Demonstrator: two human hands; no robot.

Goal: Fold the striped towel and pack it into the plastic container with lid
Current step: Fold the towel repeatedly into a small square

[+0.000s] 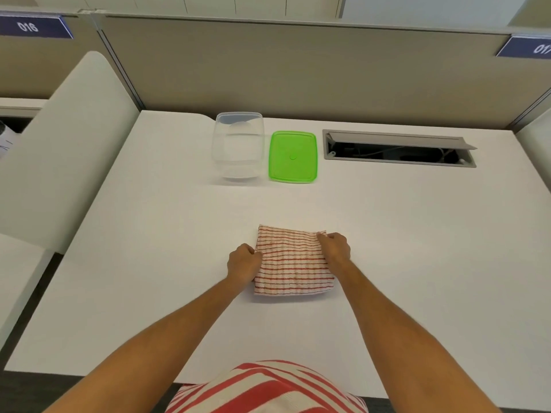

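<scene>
The striped towel [290, 263], white with red stripes, lies folded into a small thick rectangle on the white desk [149, 263] in front of me. My left hand [243, 262] grips its left edge with the fingers closed. My right hand [335, 247] pinches its upper right corner. Farther back stands the clear plastic container [238, 144], uncovered and with nothing inside. Its green lid [292, 156] lies flat on the desk just to the right of it.
A grey cable hatch [399, 149] with its flap raised sits in the desk at the back right. A beige partition wall [298, 70] closes off the far edge. White side panels stand at left and right.
</scene>
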